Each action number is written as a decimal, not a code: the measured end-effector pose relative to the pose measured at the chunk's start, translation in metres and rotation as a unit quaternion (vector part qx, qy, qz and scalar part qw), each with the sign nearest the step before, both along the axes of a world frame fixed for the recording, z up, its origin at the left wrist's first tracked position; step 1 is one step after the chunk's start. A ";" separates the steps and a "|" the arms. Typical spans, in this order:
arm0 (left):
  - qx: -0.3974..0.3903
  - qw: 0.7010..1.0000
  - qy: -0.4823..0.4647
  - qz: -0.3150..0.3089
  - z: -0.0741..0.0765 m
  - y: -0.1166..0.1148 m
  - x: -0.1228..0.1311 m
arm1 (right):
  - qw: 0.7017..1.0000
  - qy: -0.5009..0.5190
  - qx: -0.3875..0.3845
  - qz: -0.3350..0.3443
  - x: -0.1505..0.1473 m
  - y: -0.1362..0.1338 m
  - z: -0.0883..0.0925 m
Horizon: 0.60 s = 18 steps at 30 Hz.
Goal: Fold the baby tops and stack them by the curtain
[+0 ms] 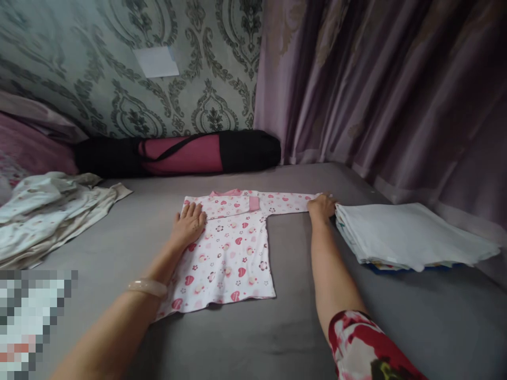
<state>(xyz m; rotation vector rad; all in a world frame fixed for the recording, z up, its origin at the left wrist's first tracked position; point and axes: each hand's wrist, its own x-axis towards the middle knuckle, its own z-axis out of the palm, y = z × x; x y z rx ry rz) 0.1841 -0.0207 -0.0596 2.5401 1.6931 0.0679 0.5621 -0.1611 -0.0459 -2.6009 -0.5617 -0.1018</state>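
Observation:
A small long-sleeved shirt (225,248), white with pink hearts and flowers, lies spread on the grey bed sheet (293,316). Its left sleeve (222,206) is folded across the chest, with the pink cuff near the middle. The other sleeve (283,202) stretches out to the right. My left hand (190,224) rests flat on the shirt's left shoulder, fingers spread. At the end of the outstretched sleeve, my right hand (322,205) has its fingers closed on the cuff, which it mostly hides.
Right of my right hand sits a stack of folded white cloths (412,232). Crumpled light clothes (47,211) lie at the left. A black and pink long bag (182,154) lies along the patterned wall, beside purple curtains (356,79). The lower left corner is pixelated.

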 end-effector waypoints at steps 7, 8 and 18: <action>-0.001 1.000 -0.018 -0.010 -0.006 0.008 -0.002 | 0.994 0.058 0.097 -0.015 0.007 0.008 0.006; 0.001 1.000 -0.024 -0.014 -0.004 0.009 -0.001 | 0.989 0.077 0.129 -0.002 0.008 0.012 0.007; -0.211 0.842 -0.496 -0.040 0.062 -0.017 0.072 | 0.847 0.334 0.398 0.117 -0.037 0.050 0.032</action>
